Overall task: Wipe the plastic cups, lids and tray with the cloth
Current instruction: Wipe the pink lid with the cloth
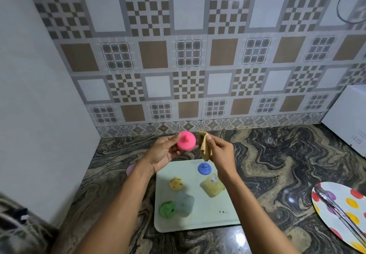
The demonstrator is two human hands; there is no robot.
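Fingers [172,138] of the left hand [163,151] grip the pink lid [186,144] above the bench [277,164]; the right hand [219,152] pinches the cloth [204,147] just beside it. On the tray [198,221] lie a blue lid [204,168], a yellow lid [176,183], a green lid [167,209], a yellowish cup [212,188] and a pale blue cup [185,204].

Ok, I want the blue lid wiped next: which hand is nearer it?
Right. The right hand, pinching the cloth, is close above the blue lid; the left hand holds the pink lid, farther left.
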